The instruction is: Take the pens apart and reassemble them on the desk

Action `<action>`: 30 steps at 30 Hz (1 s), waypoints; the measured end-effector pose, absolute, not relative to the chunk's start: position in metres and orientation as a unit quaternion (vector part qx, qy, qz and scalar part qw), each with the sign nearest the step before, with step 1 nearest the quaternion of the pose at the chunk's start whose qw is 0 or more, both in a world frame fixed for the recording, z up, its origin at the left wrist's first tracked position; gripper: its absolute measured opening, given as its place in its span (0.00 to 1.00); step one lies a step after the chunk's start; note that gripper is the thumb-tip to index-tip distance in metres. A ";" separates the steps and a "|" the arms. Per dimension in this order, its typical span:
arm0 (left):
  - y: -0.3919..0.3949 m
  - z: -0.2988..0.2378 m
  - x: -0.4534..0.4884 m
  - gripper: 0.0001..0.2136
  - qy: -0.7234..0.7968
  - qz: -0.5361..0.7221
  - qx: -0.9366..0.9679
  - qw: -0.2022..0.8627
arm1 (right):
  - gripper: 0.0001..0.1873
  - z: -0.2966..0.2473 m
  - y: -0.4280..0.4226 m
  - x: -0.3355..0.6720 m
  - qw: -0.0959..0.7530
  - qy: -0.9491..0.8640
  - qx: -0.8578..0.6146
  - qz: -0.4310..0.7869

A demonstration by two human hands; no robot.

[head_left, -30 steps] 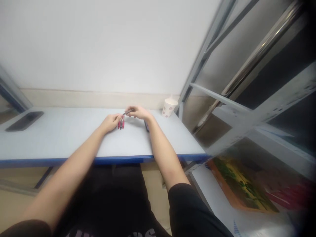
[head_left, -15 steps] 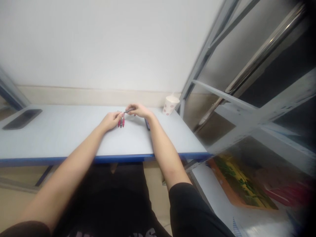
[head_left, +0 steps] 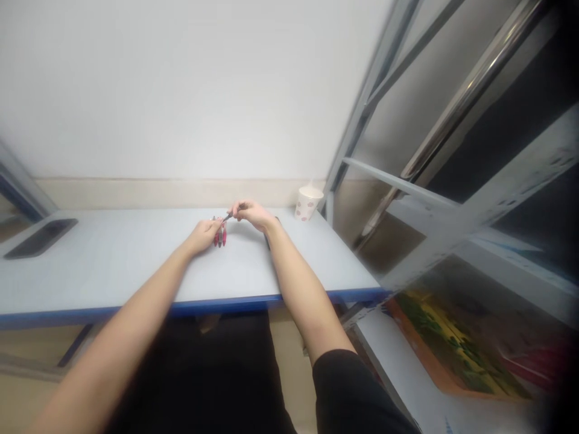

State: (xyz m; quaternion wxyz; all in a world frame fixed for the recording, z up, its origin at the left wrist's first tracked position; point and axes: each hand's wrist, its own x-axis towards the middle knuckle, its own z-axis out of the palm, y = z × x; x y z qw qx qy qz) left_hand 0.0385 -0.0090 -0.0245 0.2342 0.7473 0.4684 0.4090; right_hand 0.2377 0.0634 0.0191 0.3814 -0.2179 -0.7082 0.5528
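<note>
The right hand [head_left: 253, 215] pinches a thin dark pen [head_left: 227, 215] between its fingertips, and the pen now slants a little more steeply down toward the left hand than it did a moment ago. Its lower end reaches the fingers of the left hand [head_left: 203, 235], which are curled together just above a small bunch of red-and-dark slim items [head_left: 221, 237], perhaps pens or pen parts; they are too small to identify. The left hand touches them, but whether it grips them cannot be told.

Both forearms rest across the pale table [head_left: 136, 271], with the hands close together near its back edge. A dark object [head_left: 267, 240] is partly hidden by the right wrist. Beyond that hand, open tabletop runs to a dotted paper cup [head_left: 309, 204] near the back corner. Left of the hands, a long open stretch leads to a black phone [head_left: 40, 239]. The table's blue front edge [head_left: 136, 308] lies well behind the hands on the person's side. A grey metal shelving rack [head_left: 375, 90] stands just past the right end.
</note>
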 end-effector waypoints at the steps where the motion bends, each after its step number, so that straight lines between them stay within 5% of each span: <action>1: -0.009 -0.025 0.039 0.34 0.464 0.416 0.742 0.247 | 0.02 0.019 0.063 0.237 0.387 -0.704 -0.214 0.556; 13: -0.012 -0.022 0.056 0.32 0.410 0.481 0.692 0.350 | 0.07 0.027 0.065 0.235 0.475 -0.653 -0.190 0.558; 20: -0.012 -0.025 0.053 0.21 0.401 0.528 0.687 0.298 | 0.14 0.028 0.070 0.235 0.479 -0.629 -0.231 0.568; 30: -0.007 -0.032 0.052 0.20 0.424 0.531 0.681 0.273 | 0.15 0.029 0.066 0.237 0.460 -0.690 -0.238 0.506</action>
